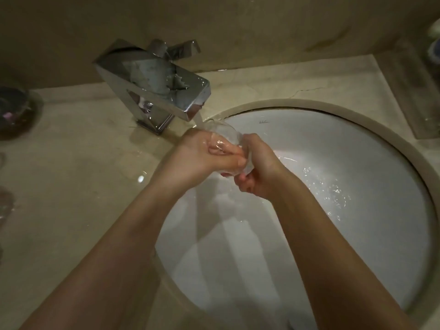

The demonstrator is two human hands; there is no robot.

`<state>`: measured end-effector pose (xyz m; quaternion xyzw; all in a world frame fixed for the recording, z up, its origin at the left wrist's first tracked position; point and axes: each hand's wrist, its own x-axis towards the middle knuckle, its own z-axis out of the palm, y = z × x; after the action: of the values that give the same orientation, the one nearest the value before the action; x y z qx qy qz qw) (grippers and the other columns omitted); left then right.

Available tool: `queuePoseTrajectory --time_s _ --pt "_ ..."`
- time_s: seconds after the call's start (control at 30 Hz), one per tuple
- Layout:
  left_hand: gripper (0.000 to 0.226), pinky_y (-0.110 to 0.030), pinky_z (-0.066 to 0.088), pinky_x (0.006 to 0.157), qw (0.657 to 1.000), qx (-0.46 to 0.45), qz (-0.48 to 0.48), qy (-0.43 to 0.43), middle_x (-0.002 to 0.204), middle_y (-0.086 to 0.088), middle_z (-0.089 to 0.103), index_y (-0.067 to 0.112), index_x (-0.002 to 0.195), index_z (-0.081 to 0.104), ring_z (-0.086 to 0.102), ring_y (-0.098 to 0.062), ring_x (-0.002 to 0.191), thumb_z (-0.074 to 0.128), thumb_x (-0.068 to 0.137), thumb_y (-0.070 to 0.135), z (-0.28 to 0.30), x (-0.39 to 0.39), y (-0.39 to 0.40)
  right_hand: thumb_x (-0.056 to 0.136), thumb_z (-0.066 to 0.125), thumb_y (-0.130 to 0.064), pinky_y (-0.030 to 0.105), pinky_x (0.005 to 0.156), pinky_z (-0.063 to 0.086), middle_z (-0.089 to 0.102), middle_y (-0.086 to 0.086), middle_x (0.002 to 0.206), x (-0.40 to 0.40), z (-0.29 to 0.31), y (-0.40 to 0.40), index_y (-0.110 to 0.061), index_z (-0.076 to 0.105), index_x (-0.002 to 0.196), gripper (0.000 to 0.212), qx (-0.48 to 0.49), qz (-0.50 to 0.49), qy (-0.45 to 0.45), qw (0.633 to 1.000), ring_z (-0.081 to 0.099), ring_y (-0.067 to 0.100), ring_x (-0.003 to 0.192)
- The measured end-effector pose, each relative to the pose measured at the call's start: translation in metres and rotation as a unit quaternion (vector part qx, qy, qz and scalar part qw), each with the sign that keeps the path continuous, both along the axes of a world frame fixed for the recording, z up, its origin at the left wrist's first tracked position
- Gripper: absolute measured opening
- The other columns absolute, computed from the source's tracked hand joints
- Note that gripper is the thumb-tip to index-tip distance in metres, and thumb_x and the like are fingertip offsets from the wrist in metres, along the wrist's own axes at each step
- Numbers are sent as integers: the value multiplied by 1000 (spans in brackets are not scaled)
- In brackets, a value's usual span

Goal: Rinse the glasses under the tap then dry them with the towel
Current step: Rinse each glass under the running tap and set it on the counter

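Chrome square tap (154, 86) at round white basin's (357, 163) left rim; open bowl below. Clear wet glass (222, 133) under stream, gripped by left hand (202, 156) and right hand (257, 167).

head view, close — steeply down; sink (357, 148)

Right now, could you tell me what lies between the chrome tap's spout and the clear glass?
Head view: only the falling water stream between spout and glass.

Dim, warm light; soft focus, blurred corners, glare on basin (357, 163).
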<state>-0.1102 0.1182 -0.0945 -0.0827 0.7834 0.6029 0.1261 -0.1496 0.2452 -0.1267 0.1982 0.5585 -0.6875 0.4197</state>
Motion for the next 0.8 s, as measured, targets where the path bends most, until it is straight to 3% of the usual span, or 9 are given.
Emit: queuePoseTrajectory --time_s 0.07,0.13,0.2,0.3,0.37,0.47,0.6,0.7,0.8 --pt "5 -29 57 73 999 14 40 -3 75 -12 74 5 78 74 73 -21 71 79 78 8 -3 -4 -2 97 27 -43 19 40 25 53 9 60 3 -4 -6 -13 53 89 40 39 -10 67 997 36 12 39" --pt "15 -24 56 64 991 70 116 -16 69 -6 72 4 77 71 71 -17 64 74 85 17 -4 -10 -3 94 31 -50 28 48 38 57 6 67 12 -9 -14 -15 52 89 41 105 -49 199 973 47 12 47" --pt "17 -19 53 57 985 95 143 -16 67 -4 71 3 80 71 69 -15 60 70 88 18 -1 -11 -2 93 34 -51 23 50 45 61 2 79 21 -13 -17 -15 53 98 40 110 -82 269 953 56 8 59" --pt "20 -24 56 66 992 62 108 -1 77 -11 74 -2 91 74 72 -18 68 76 83 16 -3 -4 1 102 34 -41 21 47 43 62 10 85 24 -17 -13 -5 56 112 44 73 -112 204 970 56 12 61" --pt "21 -31 56 80 995 22 100 12 80 -3 76 14 86 76 73 -14 77 84 70 25 -7 0 2 102 30 -39 25 49 38 60 9 72 25 -13 -13 -5 63 103 48 24 -142 127 981 51 13 52" --pt "35 -25 52 86 987 -36 144 61 93 19 72 38 87 69 67 -1 94 87 57 40 -12 7 7 103 26 -42 22 47 33 58 4 65 31 -10 -14 -13 60 87 47 -85 -206 31 974 45 13 49" --pt "68 -22 53 79 958 89 248 110 113 9 66 32 116 57 68 -9 101 88 56 21 -25 25 30 99 32 -40 29 66 48 68 10 87 39 -8 -15 -10 66 95 45 -190 -205 -11 960 62 22 77" --pt "81 -26 55 70 923 200 313 98 108 -11 70 8 124 56 72 -19 92 82 53 36 -33 25 34 97 34 -37 32 72 56 73 8 99 38 -3 -18 -11 68 102 43 -97 -129 42 986 68 23 93" --pt "79 -23 54 68 919 197 323 109 102 -9 71 3 121 57 72 -16 88 77 57 45 -36 24 30 85 43 -56 41 85 56 71 4 100 38 -1 -21 -15 61 107 49 30 -137 162 977 68 20 95"
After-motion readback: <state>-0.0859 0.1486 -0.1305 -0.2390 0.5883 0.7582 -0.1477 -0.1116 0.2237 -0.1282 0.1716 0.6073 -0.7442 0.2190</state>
